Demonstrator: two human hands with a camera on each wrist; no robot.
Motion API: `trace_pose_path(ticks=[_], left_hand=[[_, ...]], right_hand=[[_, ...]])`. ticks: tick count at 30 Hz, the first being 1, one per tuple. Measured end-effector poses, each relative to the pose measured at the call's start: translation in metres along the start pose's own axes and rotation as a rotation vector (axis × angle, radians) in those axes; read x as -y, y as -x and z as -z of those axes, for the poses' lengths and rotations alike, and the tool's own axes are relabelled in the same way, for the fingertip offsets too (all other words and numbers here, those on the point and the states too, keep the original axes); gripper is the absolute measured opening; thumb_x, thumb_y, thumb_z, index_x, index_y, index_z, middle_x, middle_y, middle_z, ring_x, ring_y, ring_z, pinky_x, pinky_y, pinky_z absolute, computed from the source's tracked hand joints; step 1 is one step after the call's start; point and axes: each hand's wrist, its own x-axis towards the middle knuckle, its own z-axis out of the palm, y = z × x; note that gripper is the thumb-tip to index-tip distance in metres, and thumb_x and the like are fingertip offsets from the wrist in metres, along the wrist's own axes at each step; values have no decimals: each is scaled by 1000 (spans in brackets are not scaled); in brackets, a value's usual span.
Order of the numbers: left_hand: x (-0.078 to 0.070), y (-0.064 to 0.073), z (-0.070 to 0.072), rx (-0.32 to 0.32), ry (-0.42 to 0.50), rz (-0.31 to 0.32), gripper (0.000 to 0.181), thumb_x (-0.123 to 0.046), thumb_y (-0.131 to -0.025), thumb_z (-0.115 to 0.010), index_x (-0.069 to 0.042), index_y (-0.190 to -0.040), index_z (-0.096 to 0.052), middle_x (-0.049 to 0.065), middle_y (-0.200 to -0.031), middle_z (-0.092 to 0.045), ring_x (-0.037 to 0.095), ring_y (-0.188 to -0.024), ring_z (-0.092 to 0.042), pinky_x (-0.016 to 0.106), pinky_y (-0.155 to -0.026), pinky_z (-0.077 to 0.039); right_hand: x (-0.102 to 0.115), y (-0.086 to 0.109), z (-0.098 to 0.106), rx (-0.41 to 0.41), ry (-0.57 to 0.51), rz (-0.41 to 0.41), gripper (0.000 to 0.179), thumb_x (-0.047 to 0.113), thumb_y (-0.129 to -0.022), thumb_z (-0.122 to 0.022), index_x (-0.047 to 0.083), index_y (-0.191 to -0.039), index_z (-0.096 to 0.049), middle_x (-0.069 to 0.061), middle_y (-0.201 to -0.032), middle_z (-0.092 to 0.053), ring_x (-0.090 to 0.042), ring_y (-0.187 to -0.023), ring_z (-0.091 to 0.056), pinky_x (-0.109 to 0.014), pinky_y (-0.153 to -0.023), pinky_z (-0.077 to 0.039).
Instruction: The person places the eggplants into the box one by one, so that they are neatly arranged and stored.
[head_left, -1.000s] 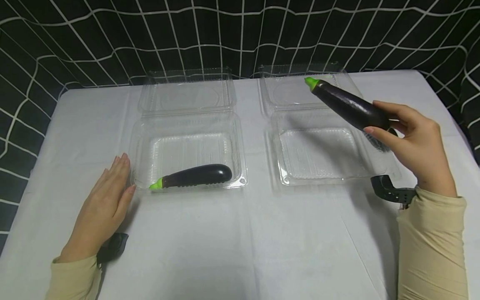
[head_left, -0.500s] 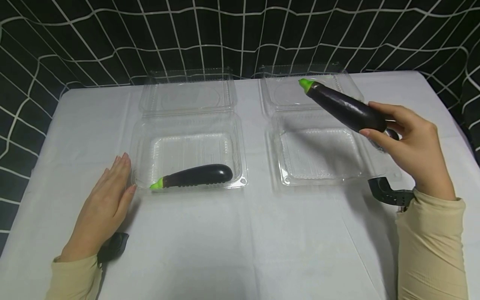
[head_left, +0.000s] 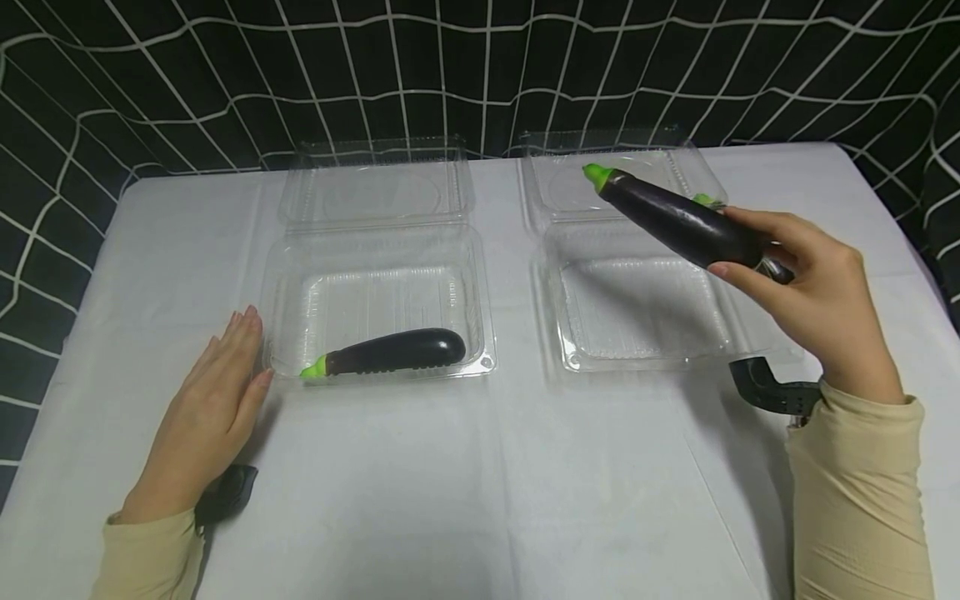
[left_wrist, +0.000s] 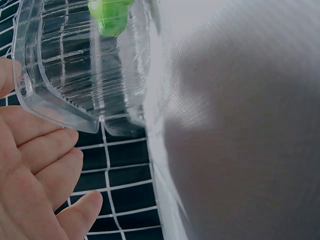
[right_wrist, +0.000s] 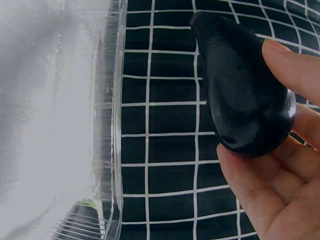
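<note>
My right hand (head_left: 828, 292) grips a dark eggplant (head_left: 675, 218) by its rounded end, thumb and fingers round it, above the clear plastic container (head_left: 573, 358) on the right. The green stem points up and to the left. Part of another eggplant (head_left: 777, 271), mostly hidden by the held one and the hand, shows at that container's right side, its green tip (head_left: 703, 200) peeking out. With straight fingers, my left hand (head_left: 206, 408) rests beside the left clear container (head_left: 487, 333), fingertips close to its wall. Along its front lies an eggplant (head_left: 397, 352), stem to the left.
Both containers have their lids folded back, the left lid (head_left: 375, 187) and the right lid (head_left: 558, 183) reaching the table's far edge. A white cloth (head_left: 420, 492) covers the table. Dark fabric with a white net (head_left: 480, 67) hangs behind.
My right hand has moved slightly left with the eggplant, and its stem end has dropped a little. A green tip has come into view behind it. My left hand has stayed put.
</note>
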Motion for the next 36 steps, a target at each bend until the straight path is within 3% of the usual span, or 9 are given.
trace_pose_path(ticks=[7, 11, 25, 36], left_hand=[[1, 0, -1, -16, 2, -14, 53, -25, -101, -44, 6, -143, -33, 21, -146, -34, 27, -138, -28, 43, -114, -21], [1, 1, -1, -18, 0, -11, 53, -25, -101, -43, 6, -143, -33, 20, -146, -34, 27, -138, -28, 44, -114, -21], [2, 0, -2, -33, 0, -26, 54, -27, -101, -42, 8, -141, -35, 22, -145, -36, 28, -138, -29, 42, -114, -21], [1, 0, -1, -19, 1, -16, 53, -23, -100, -46, 8, -141, -34, 22, -145, -35, 28, -138, -29, 41, -115, -19]], right_hand=[[4, 1, -3, 11, 30, 65, 55, -9, -71, -77, 4, -123, -63, 4, -114, -63, 9, -91, -56, -3, -78, -43], [7, 2, -6, 21, 53, 79, 54, -8, -72, -77, 5, -122, -63, 11, -111, -60, 11, -90, -55, -3, -77, -42], [14, 4, -13, 41, 81, 143, 54, -9, -70, -78, 2, -122, -63, -15, -112, -63, 10, -92, -53, -4, -79, -41], [17, 4, -15, 49, 91, 167, 54, -9, -69, -79, 3, -120, -64, -12, -112, -64, 10, -95, -51, -5, -80, -41]])
